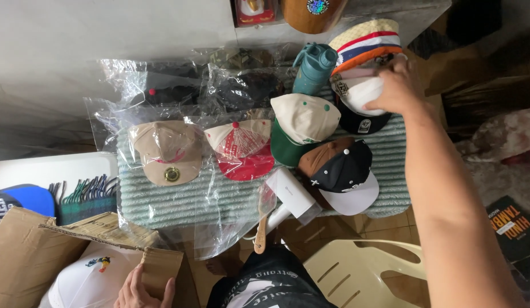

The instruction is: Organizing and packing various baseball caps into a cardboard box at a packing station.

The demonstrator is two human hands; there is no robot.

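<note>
My right hand (397, 86) reaches far forward and grips a white cap (359, 94) at the back right, next to a straw cap with red, white and blue stripes (365, 41). My left hand (140, 291) rests on the flap of a cardboard box (31, 256) at the lower left, beside a white cap (88, 279) inside it. On the pale green ribbed mat (162, 199) lie a beige cap in plastic (168, 151), a red and cream cap in plastic (242, 149), a cream and green cap (302, 122) and a black and white cap (345, 174).
A teal bottle (313, 65) stands behind the caps. A white handheld device (290, 197) lies at the mat's front edge. Dark caps in plastic bags (242, 88) sit at the back. A cream plastic chair (356, 274) is below, a plaid scarf (85, 197) at the left.
</note>
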